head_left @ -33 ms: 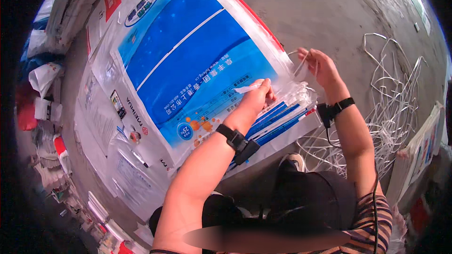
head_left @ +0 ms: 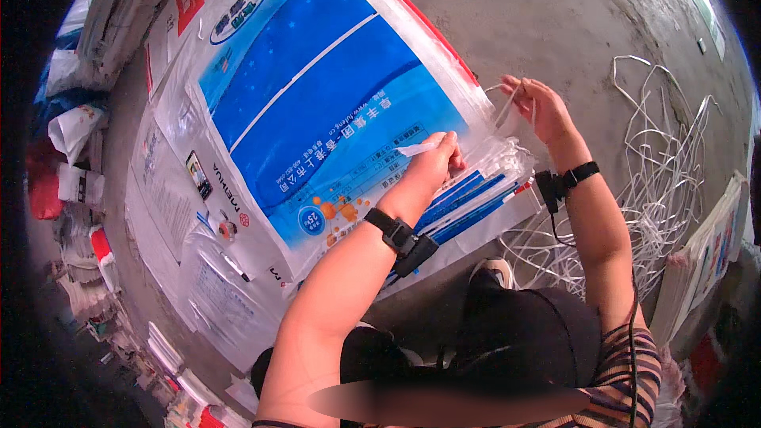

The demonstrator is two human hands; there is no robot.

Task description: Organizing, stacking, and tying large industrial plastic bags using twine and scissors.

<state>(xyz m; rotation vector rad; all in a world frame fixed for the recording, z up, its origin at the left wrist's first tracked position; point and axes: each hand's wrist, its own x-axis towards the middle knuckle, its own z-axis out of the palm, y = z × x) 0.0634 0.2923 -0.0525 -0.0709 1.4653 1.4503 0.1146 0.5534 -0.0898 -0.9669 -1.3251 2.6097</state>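
Left hand (head_left: 441, 160) pinches white strip (head_left: 415, 149) — right hand (head_left: 544, 109) holds pale strap (head_left: 505, 111).

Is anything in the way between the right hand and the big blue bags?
Nothing visible blocks it: the right hand is just past the edge of the blue bags, with only the thin white strip it holds between them.

Bright centre, dark rim, curved fisheye edges

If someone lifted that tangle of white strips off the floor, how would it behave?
The white strips probably flop, springing slightly: they form loose loops. They look light, being thin and narrow. Crossing everywhere, several would likely lift together.
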